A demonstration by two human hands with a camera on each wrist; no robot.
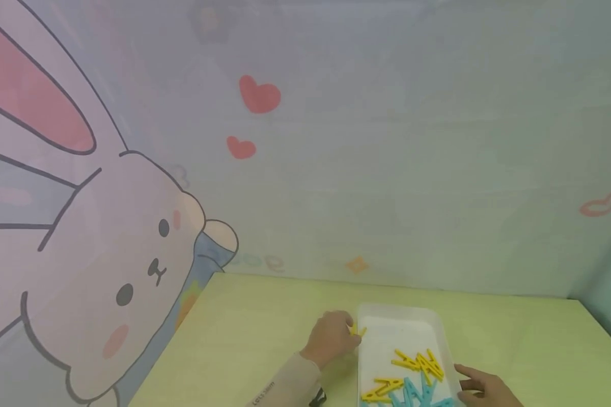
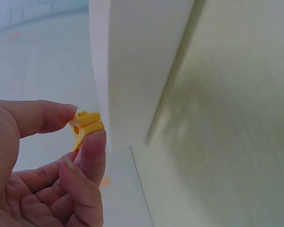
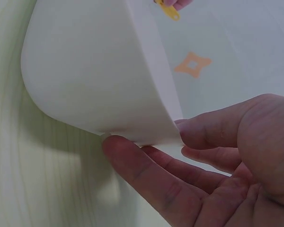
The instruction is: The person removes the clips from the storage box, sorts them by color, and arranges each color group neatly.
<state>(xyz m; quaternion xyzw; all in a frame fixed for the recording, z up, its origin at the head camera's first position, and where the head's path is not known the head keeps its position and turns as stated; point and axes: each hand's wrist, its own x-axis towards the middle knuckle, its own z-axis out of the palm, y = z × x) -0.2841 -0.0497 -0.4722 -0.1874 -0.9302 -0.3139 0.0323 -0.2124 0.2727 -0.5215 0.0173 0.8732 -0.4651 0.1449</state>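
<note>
A white plastic tray point(image 1: 369, 362) lies on the pale green table and holds several yellow pegs point(image 1: 421, 362) and blue pegs point(image 1: 412, 393). My left hand point(image 1: 353, 330) pinches one yellow peg point(image 1: 358, 330) between thumb and forefinger at the tray's left rim. In the left wrist view that yellow peg point(image 2: 86, 124) sits in my left hand point(image 2: 83, 127), just beside the tray's wall point(image 2: 132, 71). My right hand point(image 1: 460, 377) is at the tray's right side. Its straight fingers point(image 3: 146, 172) lie against the tray's outer wall point(image 3: 94, 71), thumb tip at the rim.
The green table point(image 1: 265, 339) runs from the tray to a curtain point(image 1: 336, 169) with a rabbit print and red hearts, which hangs right behind it. A light sleeve point(image 1: 285, 387) covers the left forearm.
</note>
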